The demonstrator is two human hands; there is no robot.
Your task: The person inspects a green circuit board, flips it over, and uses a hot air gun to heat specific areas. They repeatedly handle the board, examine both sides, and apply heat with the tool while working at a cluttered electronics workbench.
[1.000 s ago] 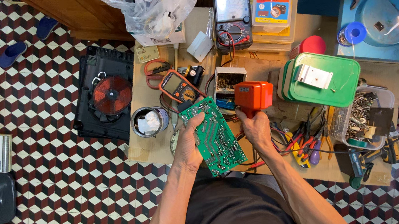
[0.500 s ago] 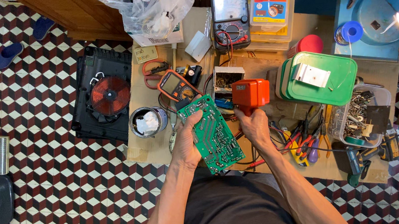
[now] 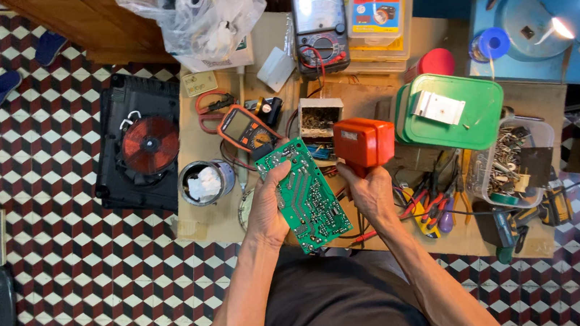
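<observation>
Since the earlier frames the green circuit board (image 3: 303,194) has stayed upright in the left hand (image 3: 266,213), and the orange tool (image 3: 364,143) has shifted slightly lower over the worktop (image 3: 370,95).

Floor: checkered tiles (image 3: 85,281). A black open induction cooker (image 3: 139,151) with a copper-red coil lies on them, left of the worktop.

Worktop: a green lidded box (image 3: 455,111) with a white rectangular label stands at right; beside it, a clear tub of metal parts (image 3: 512,163). A yellow package (image 3: 375,18) with a blue-and-red label lies at the far edge, next to a black analogue meter (image 3: 320,25). An orange clamp meter (image 3: 246,128) lies just behind the board.

Left-hand grip: clenched on the board's left edge, solder side visible.

Right hand (image 3: 373,193) grip: closed around the orange tool's handle.
</observation>
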